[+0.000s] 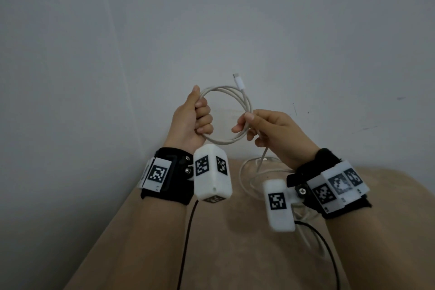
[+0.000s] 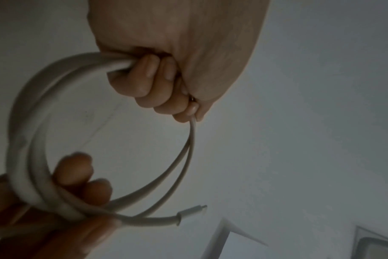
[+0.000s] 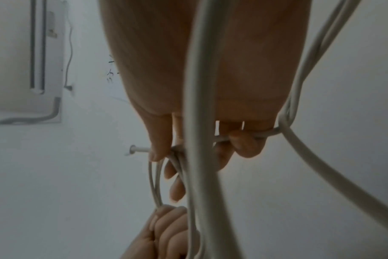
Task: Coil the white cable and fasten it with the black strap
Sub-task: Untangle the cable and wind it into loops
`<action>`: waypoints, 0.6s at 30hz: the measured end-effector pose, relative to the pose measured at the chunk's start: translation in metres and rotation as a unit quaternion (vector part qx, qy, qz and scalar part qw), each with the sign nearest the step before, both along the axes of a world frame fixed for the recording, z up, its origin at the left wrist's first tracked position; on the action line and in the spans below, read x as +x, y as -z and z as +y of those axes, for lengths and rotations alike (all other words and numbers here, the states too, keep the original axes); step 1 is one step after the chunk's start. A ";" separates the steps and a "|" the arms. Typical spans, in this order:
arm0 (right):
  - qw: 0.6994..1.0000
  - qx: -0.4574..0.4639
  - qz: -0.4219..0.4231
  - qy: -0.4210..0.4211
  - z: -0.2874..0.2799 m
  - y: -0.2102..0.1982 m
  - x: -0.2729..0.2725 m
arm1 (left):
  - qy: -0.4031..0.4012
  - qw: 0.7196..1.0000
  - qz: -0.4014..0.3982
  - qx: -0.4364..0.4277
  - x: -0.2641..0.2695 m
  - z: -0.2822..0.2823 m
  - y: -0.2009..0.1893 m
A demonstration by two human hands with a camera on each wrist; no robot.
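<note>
Both hands grasp the white cable [image 1: 231, 110] coil: left grip [image 1: 191, 122] clenched around it, right grip [image 1: 270, 134] pinching its loops.

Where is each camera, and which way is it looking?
Head: on the person's head, looking forward and down; shows both forearms, left hand, right hand, the cable.
Left wrist: on the left wrist, looking along the fist gripping the coil; right fingertips show too.
Right wrist: on the right wrist, looking along the fingers pinching cable.
All three show the cable's plug.
</note>
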State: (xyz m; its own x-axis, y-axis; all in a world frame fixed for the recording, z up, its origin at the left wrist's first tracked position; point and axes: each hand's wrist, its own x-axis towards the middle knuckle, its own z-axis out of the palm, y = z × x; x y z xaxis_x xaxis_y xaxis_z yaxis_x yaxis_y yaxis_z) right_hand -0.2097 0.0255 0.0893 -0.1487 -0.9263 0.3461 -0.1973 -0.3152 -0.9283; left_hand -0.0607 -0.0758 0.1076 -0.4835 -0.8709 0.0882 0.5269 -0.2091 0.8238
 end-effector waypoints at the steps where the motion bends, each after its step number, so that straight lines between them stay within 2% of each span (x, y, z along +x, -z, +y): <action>1: 1.000 0.000 -0.006 -0.001 -0.001 0.000 0.000 | 0.002 1.000 -0.002 0.001 -0.001 0.000 0.001; 9: 1.000 -0.006 -0.013 0.024 -0.004 0.004 -0.003 | 0.033 0.998 -0.044 -0.005 -0.002 -0.002 0.004; 14: 0.996 0.021 0.082 0.016 -0.001 0.004 -0.006 | 0.031 0.985 -0.156 -0.068 0.004 -0.007 0.008; 18: 0.982 0.051 0.180 -0.009 0.003 0.000 -0.008 | 0.056 0.948 -0.283 -0.138 0.009 -0.002 0.004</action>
